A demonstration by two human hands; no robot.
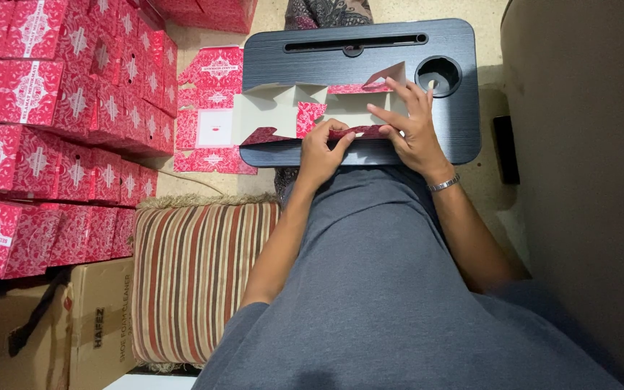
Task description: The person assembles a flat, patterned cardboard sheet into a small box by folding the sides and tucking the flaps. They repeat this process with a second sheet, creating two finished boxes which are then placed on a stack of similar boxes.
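A flat, unfolded cardboard box blank (276, 108), pale grey inside and red-patterned outside, lies on a dark lap tray (370, 58). My left hand (321, 152) pinches the blank's near edge at the tray's front. My right hand (412, 123), with a metal bracelet on its wrist, presses down on the blank's right part, its fingers spread over a raised flap (388, 74). Both hands touch the same blank.
Stacks of assembled red patterned boxes (52, 108) fill the left side. More flat red blanks (207, 108) lie on the floor left of the tray. A striped cushion (196, 278) and a brown carton (99, 325) sit at lower left. The tray has a round cup recess (438, 74).
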